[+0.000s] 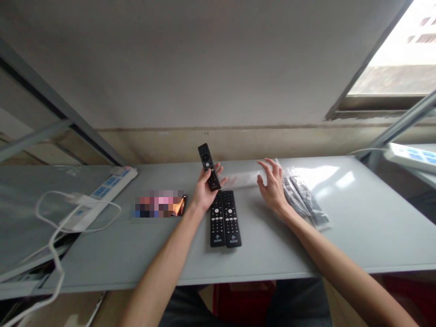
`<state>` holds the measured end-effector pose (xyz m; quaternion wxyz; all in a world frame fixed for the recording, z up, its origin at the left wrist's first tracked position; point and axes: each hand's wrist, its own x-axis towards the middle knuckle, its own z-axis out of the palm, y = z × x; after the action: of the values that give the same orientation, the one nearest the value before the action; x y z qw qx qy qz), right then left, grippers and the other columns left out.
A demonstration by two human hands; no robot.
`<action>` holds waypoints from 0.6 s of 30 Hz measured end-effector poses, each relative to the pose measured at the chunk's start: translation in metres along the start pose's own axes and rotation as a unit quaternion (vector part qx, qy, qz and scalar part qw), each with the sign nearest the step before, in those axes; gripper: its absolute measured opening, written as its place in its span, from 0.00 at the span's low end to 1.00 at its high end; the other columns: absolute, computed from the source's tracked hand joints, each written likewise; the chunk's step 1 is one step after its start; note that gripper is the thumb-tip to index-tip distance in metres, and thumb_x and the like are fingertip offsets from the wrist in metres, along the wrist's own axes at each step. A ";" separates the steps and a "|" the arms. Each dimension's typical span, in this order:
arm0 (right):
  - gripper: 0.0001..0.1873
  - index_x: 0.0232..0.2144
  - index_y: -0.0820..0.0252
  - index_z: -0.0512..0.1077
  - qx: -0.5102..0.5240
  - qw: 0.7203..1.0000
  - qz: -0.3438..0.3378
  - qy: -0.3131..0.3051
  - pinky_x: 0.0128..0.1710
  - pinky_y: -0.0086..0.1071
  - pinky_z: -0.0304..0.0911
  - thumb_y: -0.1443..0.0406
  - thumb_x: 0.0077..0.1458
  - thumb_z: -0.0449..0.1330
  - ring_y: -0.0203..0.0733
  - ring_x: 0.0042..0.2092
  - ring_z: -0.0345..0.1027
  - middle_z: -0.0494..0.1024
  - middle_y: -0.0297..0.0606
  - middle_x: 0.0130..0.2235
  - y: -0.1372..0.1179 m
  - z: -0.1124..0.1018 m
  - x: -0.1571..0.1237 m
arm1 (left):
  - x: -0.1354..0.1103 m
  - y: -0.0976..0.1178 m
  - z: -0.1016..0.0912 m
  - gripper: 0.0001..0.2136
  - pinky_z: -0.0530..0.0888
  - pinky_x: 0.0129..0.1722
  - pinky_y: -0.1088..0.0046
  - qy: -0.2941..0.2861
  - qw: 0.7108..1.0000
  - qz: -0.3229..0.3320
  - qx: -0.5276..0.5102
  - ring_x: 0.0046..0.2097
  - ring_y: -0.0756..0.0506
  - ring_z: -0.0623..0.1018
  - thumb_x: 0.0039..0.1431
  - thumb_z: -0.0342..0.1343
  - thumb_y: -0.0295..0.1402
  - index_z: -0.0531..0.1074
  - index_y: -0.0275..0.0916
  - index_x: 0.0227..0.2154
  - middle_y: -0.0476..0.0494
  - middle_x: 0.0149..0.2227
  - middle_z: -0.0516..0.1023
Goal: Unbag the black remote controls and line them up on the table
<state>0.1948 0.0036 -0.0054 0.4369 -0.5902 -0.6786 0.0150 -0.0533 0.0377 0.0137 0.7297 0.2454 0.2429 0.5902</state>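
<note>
My left hand [204,192] grips a black remote control [208,166] upright, with its top end tilted away from me. Just below that hand, two more black remotes [217,225] [231,222] lie side by side on the grey table [361,240]. My right hand [273,187] hovers open, fingers apart, touching nothing I can confirm. It is nearest a clear plastic bag [301,200] holding dark remotes. A flat, whitish plastic sleeve [242,179] lies between my hands, partly behind the held remote's hand. A phone [160,204] with a blurred screen lies left of my left hand.
A white power strip [102,195] with blue switches lies at the table's left, its white cable [78,212] looped beside it. Another power strip [412,156] sits at the far right. Metal shelf bars [402,125] cross both upper sides, and a wall stands behind the table.
</note>
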 end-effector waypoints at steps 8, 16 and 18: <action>0.32 0.75 0.52 0.57 -0.120 0.958 -0.024 -0.259 0.73 0.62 0.45 0.52 0.75 0.44 0.64 0.78 0.37 0.54 0.43 0.76 -0.001 0.013 -0.017 | 0.004 0.001 -0.007 0.14 0.75 0.60 0.55 0.058 0.998 0.011 0.015 0.59 0.44 0.77 0.58 0.70 0.32 0.75 0.47 0.46 0.49 0.53 0.81; 0.31 0.74 0.52 0.58 -0.124 0.960 -0.048 -0.248 0.74 0.64 0.37 0.54 0.74 0.47 0.62 0.79 0.30 0.47 0.45 0.78 -0.007 0.006 -0.013 | 0.002 0.002 -0.002 0.17 0.78 0.47 0.69 0.018 0.997 0.026 0.072 0.43 0.49 0.81 0.54 0.73 0.37 0.75 0.43 0.44 0.49 0.43 0.81; 0.29 0.73 0.51 0.59 -0.070 0.970 -0.075 -0.219 0.74 0.63 0.37 0.55 0.75 0.47 0.59 0.78 0.35 0.50 0.46 0.78 -0.017 0.001 -0.011 | -0.002 0.002 0.004 0.17 0.76 0.37 0.75 -0.020 0.992 0.029 0.123 0.34 0.51 0.78 0.53 0.74 0.38 0.76 0.41 0.42 0.50 0.37 0.80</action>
<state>0.1803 -0.0101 -0.0029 0.2349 -0.5492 -0.7995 0.0630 -0.0529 0.0359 0.0180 0.6814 0.3519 0.2915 0.5718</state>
